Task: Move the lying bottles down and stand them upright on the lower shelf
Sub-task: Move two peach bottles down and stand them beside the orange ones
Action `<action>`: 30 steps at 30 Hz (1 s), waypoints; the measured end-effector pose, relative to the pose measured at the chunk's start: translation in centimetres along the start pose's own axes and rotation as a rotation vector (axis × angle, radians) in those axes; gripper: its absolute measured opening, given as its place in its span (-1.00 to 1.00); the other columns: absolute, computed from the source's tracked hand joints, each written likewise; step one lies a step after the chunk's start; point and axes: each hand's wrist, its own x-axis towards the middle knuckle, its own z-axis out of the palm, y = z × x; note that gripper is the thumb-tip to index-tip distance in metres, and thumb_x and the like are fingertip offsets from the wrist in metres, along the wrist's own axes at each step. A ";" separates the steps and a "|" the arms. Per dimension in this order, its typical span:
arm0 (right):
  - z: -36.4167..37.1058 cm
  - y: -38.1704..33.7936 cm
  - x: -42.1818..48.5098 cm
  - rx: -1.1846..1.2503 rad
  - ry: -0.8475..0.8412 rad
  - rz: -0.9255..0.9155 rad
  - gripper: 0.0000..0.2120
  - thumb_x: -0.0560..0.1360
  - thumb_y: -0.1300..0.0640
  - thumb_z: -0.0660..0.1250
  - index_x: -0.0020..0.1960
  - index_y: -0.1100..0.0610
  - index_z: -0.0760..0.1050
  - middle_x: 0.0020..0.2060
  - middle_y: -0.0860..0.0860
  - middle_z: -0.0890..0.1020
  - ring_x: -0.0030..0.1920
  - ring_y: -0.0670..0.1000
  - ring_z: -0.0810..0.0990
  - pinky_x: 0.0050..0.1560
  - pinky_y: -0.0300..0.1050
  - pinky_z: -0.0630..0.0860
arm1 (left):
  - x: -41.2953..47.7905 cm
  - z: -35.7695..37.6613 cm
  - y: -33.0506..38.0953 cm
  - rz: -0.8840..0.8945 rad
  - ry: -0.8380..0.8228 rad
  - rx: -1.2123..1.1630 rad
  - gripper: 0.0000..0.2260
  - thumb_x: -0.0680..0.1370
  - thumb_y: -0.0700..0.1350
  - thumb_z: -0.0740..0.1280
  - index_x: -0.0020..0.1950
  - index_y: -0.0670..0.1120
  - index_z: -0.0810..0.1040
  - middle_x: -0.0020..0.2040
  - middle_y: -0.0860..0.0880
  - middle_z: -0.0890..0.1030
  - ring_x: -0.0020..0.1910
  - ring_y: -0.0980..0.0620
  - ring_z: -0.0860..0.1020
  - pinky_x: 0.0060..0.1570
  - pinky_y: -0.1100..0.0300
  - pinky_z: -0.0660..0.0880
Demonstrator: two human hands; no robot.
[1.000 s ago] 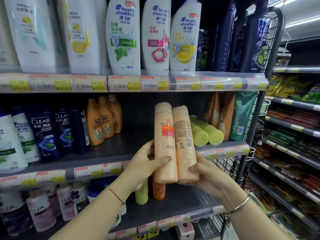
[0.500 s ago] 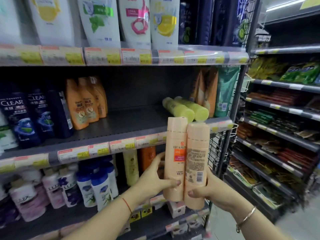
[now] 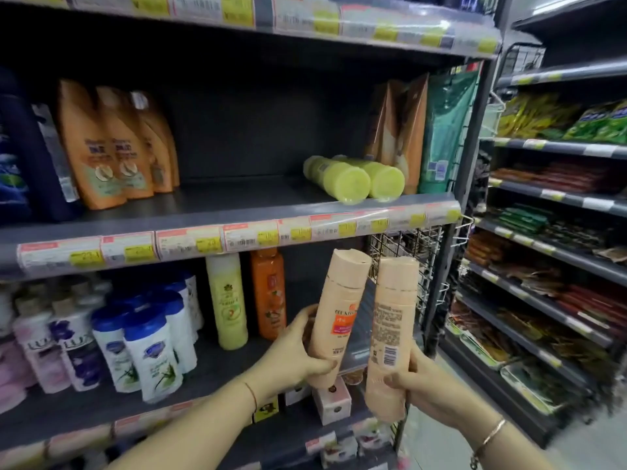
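Observation:
My left hand (image 3: 291, 351) grips a peach bottle (image 3: 336, 320) with an orange label, tilted slightly right. My right hand (image 3: 427, 391) grips a second peach bottle (image 3: 390, 334), its printed back toward me, nearly upright. Both bottles hang in front of the right end of the lower shelf (image 3: 217, 374), slightly apart from each other. Two yellow-green bottles (image 3: 346, 178) lie on their sides on the middle shelf (image 3: 237, 201) above, bases toward me.
On the lower shelf stand a yellow bottle (image 3: 227, 300), an orange bottle (image 3: 269, 293), blue-capped white bottles (image 3: 149, 340) and Lux bottles (image 3: 64, 340). Orange bottles (image 3: 112, 144) stand on the middle shelf. A wire rack (image 3: 410, 259) closes the shelf's right end. Another shelving unit (image 3: 556, 232) stands to the right.
Both hands have lowered the two peach bottles from the middle shelf's level to in front of the lower shelf, and the bottles have parted slightly. The camera has tilted downward.

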 end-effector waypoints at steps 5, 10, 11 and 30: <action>-1.2 -0.1 2.6 -0.061 -0.063 -0.045 -0.31 0.30 0.41 0.35 0.34 -0.02 0.29 0.17 0.12 0.61 0.16 0.07 0.61 0.17 -0.02 0.51 | 3.6 0.6 -0.7 0.002 0.132 0.023 -0.38 0.33 -0.26 0.53 0.25 0.10 0.31 0.10 0.15 0.52 0.18 0.12 0.51 0.04 0.28 0.43; -2.4 -0.7 6.0 -0.153 -0.101 -0.095 -0.27 0.33 0.37 0.39 0.38 -0.07 0.24 0.21 0.11 0.60 0.25 0.11 0.57 0.31 0.12 0.46 | 7.4 1.0 -1.9 -0.089 0.231 -0.061 -0.29 0.33 -0.30 0.51 0.36 0.06 0.28 0.20 0.04 0.51 0.28 0.00 0.46 0.27 0.01 0.43; -2.7 -0.8 6.7 -0.160 -0.106 -0.094 -0.27 0.33 0.37 0.39 0.38 -0.07 0.24 0.22 0.13 0.59 0.26 0.13 0.56 0.32 0.15 0.45 | 7.9 1.1 -2.2 -0.101 0.244 -0.070 -0.29 0.34 -0.30 0.51 0.36 0.08 0.27 0.23 0.03 0.51 0.30 -0.02 0.45 0.27 0.00 0.42; -4.7 -2.5 12.4 -0.176 -0.024 -0.134 -0.31 0.41 0.48 0.38 0.36 -0.03 0.22 0.19 0.16 0.57 0.20 0.14 0.57 0.20 0.05 0.50 | 9.9 2.1 -4.0 -0.164 0.395 0.048 -0.04 0.30 -0.10 0.59 0.54 0.00 0.07 0.38 0.03 0.40 0.36 0.03 0.40 0.31 0.07 0.35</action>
